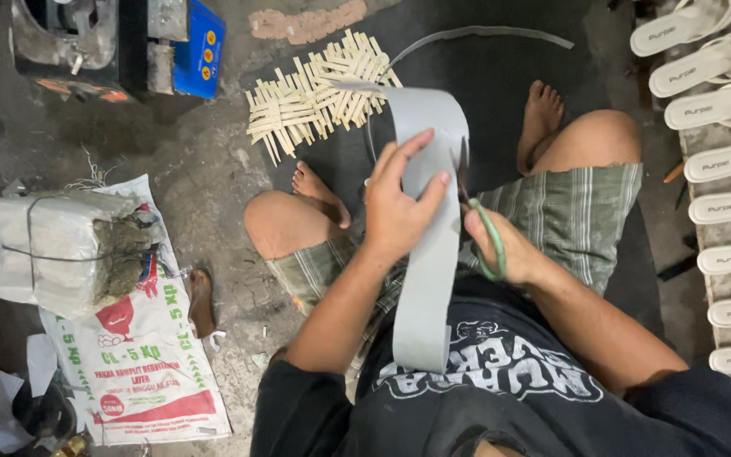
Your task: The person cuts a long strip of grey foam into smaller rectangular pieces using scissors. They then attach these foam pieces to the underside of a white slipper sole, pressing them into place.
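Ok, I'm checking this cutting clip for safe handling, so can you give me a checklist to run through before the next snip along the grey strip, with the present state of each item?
1. Left hand grips the grey strip: ok, fingers wrap its left edge.
2. Right hand holds the green-handled scissors: ok, fingers through the loop.
3. Blades meet the strip's right edge: ok.
4. Left fingertips away from the blades: cannot tell, the thumb lies close to them.
5. Bare feet out of the cutting line: ok, they rest on the floor beyond the strip.
6. Trimmed sliver falls free: ok, a thin grey offcut curls over the floor.
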